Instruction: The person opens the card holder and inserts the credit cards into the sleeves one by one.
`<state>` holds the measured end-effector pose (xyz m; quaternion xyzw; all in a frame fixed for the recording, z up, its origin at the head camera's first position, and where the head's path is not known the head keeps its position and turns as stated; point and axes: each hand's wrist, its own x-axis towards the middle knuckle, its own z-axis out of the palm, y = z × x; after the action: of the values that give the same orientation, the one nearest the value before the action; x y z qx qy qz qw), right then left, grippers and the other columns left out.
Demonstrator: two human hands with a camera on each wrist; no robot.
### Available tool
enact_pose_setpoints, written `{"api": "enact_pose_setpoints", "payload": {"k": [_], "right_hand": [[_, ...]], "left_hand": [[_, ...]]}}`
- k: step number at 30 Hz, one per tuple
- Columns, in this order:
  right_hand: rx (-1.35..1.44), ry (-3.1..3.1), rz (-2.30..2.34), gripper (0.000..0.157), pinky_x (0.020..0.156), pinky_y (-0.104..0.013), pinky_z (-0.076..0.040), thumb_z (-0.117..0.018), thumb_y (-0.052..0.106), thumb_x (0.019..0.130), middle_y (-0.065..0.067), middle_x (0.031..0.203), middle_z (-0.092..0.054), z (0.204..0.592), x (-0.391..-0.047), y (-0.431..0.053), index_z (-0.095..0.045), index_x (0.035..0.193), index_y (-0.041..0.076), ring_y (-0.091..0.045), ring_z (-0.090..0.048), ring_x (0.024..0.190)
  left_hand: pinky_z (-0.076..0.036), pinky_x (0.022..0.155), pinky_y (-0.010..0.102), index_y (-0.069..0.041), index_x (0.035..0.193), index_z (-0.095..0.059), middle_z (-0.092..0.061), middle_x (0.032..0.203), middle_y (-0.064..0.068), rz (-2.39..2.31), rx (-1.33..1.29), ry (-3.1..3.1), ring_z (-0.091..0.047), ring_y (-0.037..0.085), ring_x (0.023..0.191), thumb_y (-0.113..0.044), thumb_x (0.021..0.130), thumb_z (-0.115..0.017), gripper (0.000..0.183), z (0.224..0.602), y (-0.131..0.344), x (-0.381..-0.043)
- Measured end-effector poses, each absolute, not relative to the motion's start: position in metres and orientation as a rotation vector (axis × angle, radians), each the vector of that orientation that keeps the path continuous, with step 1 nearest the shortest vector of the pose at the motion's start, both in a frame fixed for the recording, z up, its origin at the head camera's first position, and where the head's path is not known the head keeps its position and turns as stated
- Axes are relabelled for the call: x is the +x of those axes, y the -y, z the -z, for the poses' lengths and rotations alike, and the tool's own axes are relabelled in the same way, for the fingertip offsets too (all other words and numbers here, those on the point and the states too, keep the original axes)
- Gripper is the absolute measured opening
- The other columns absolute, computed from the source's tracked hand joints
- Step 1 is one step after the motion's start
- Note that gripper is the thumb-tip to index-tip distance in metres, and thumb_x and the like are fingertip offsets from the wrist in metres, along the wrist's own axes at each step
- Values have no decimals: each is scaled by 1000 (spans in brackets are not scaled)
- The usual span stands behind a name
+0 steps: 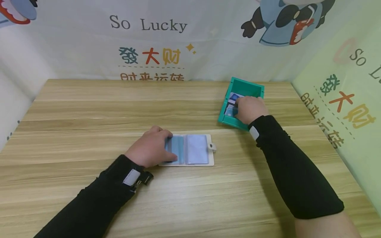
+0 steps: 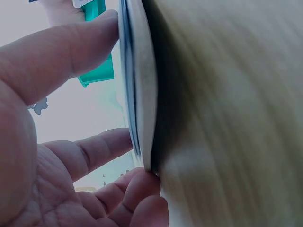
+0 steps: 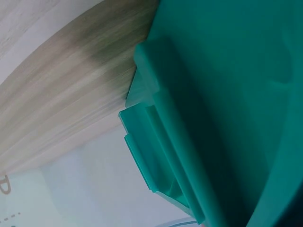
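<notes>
While the left hand (image 1: 150,147) stands half open, thumb and fingers spread at the left page of an opened snap-strap card album (image 1: 197,148) mid-worktop (image 1: 89,132), the right hand (image 1: 251,109) is inside a teal plastic bin (image 1: 247,87) near the far right corner, at printed cards (image 1: 234,97); its grip cannot be determined.

Black sleeves (image 1: 293,168), white wrist patches (image 1: 131,177)

White-edged album (image 1: 186,149) lying open, bluish pages (image 1: 197,149); teal box (image 1: 246,87) beyond, to right, printed card (image 1: 230,110) inside.
</notes>
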<state>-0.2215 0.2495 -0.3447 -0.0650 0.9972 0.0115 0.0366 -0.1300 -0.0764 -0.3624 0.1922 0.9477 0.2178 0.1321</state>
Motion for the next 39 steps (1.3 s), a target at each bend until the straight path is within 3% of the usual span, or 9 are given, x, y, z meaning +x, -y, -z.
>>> {"api": "enact_pose_setpoints", "payload": {"k": [15, 24, 32, 36, 39], "right_hand": [[-180, -3090, -79, 18, 74, -48, -42, -63, 21, 86, -14, 85, -65, 344, -221, -249, -63, 88, 3, -28, -55, 76], [-179, -3100, -63, 22, 75, -48, -42, -62, 20, 85, -16, 90, -64, 345, -221, -248, -64, 96, 1, -29, -54, 79], [-198, -3100, 9, 28, 82, -52, -41, -58, 13, 87, -18, 104, -62, 341, -218, -248, -63, 112, 3, -31, -52, 95], [-205, -3085, 121, 26, 87, -54, -39, -53, 10, 90, -17, 109, -62, 338, -218, -249, -64, 112, 4, -32, -52, 102], [-210, -3068, 254, 22, 86, -53, -41, -51, 13, 93, -17, 105, -63, 334, -217, -249, -65, 107, 4, -31, -53, 96]], "left_hand": [[-47, 77, 39, -6, 128, -53, -44, 123, 15, -637, 557, -2747, -45, 26, 93, -44, 71, -77, 73, 363, 76, -130], [-47, 76, 40, -4, 128, -53, -45, 120, 15, -634, 568, -2750, -45, 26, 92, -43, 71, -77, 73, 362, 76, -131], [-47, 76, 40, -4, 127, -54, -45, 120, 15, -631, 576, -2759, -45, 25, 91, -42, 71, -78, 72, 362, 76, -131], [-47, 76, 40, -4, 128, -53, -45, 120, 16, -633, 577, -2757, -45, 26, 92, -42, 71, -78, 72, 361, 76, -131], [-47, 76, 39, -4, 127, -53, -45, 120, 15, -634, 576, -2756, -45, 25, 92, -42, 71, -78, 72, 361, 77, -131]]}}
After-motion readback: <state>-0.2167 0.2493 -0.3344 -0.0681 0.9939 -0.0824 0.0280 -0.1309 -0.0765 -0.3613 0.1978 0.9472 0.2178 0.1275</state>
